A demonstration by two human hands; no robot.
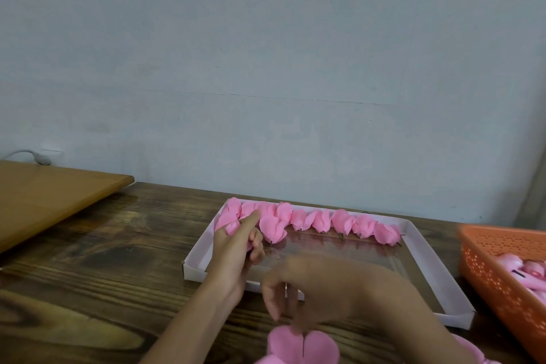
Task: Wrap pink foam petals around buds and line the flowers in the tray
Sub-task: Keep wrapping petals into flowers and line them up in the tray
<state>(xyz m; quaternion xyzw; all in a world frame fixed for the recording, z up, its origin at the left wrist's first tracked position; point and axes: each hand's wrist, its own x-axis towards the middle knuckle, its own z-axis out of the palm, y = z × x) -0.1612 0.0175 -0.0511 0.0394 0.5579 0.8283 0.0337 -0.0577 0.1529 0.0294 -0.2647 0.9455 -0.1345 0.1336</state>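
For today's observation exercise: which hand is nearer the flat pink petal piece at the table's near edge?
Right. The right hand hangs close above the petal piece; the left hand is farther, holding a flower at the row in the tray.

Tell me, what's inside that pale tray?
A row of pink foam flowers lines the tray's far wall, one more in front. The left hand holds another at the left end. The blurred right hand covers part of the floor.
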